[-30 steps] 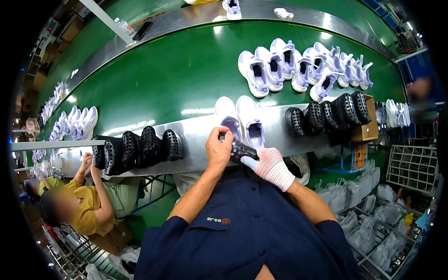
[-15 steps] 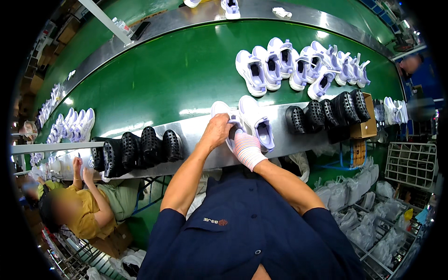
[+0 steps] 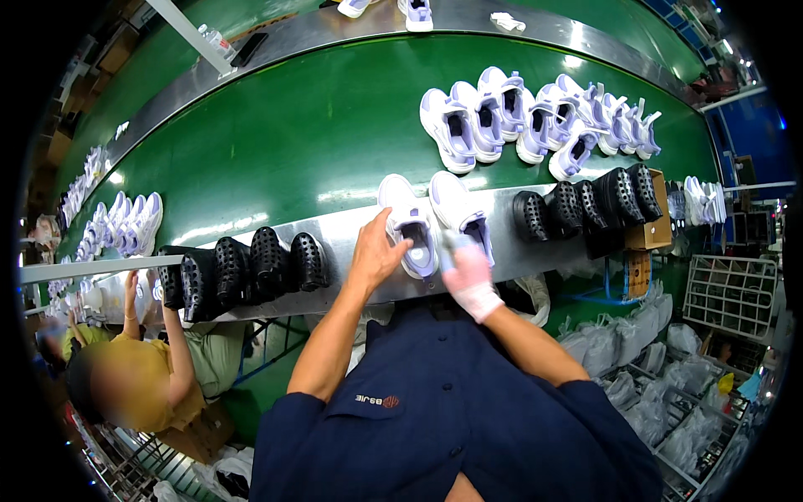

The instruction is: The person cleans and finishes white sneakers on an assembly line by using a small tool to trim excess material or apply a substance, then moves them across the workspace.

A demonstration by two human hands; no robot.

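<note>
A left sneaker (image 3: pixel 398 194) and a right sneaker (image 3: pixel 452 201), white and lavender, sit side by side on a metal ledge (image 3: pixel 351 238). The bare left hand (image 3: pixel 376 253), thumb and fingers spread, is at the left one; the gloved, blurred right hand (image 3: pixel 470 280) is by the other, grip unclear.

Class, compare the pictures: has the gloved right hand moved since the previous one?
Yes: the right hand has moved right, away from the left shoe and closer to the right-hand black forms.
</note>
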